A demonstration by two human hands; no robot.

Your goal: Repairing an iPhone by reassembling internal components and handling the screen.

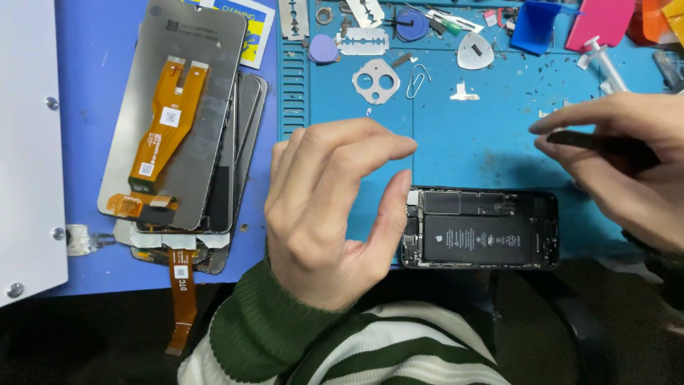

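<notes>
A: Nearest item?
B: Left hand (328,214), green-and-white striped sleeve, loosely open in a C-shape, thumb tip touching the left end of the opened phone (479,229). It holds nothing.

A: The phone?
B: One unit, back removed, black battery (476,239) exposed, lying flat at the near edge of the blue work mat (463,135) on the tabletop.

A: Right hand?
B: Right hand (627,160), above and to the right of the phone, fingers pinched on black tweezers (595,142), tips pointing left.

A: To the left?
B: Stack of display panels (185,135), face down, orange flex cable (171,117) on top.

A: Farther back?
B: Metal camera-lens bracket (375,80), paper clip (417,78), razor blade (363,41), purple pick (324,48), white triangular pick (474,50), blue tray (534,25), syringe (605,63).
</notes>
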